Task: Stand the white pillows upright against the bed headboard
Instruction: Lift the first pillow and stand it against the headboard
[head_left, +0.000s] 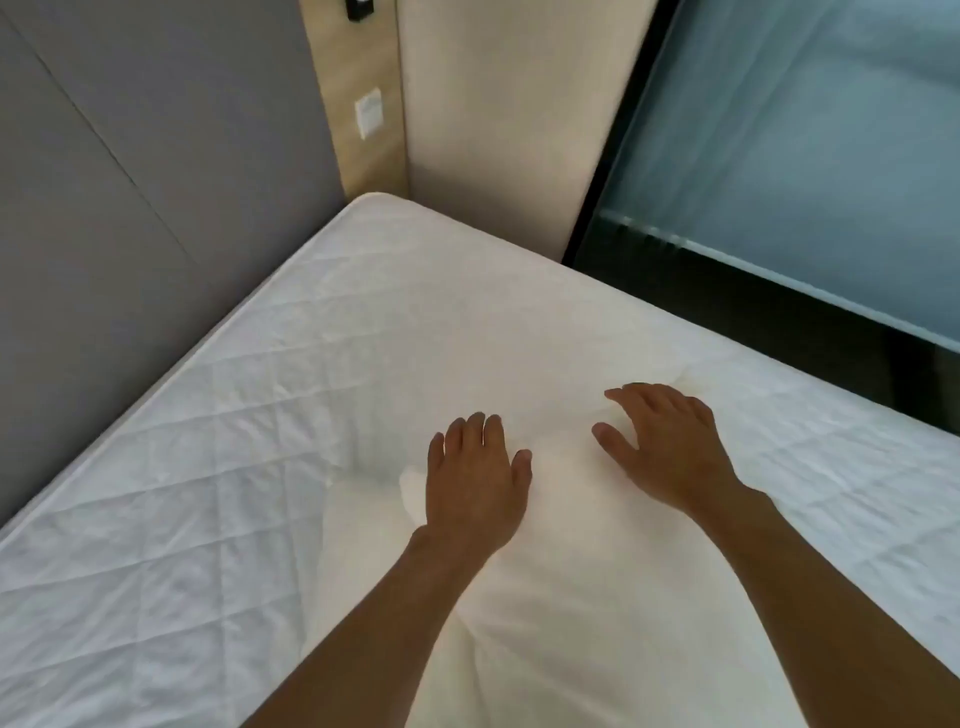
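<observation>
Pillow (571, 597) lengthwise toward headboard (104, 208) (flat)

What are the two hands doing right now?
Left hand: open, flat on the white pillow.
Right hand: open, fingers spread on the pillow.

White diamond-quilted mattress (260, 415), plain white pillow (571, 597), grey headboard (130, 182), light wood panel (363, 62), cream wall (509, 104)

Plump white pillow (597, 597) flat on mattress (208, 467), w/ headboard (104, 208) well apart
</observation>
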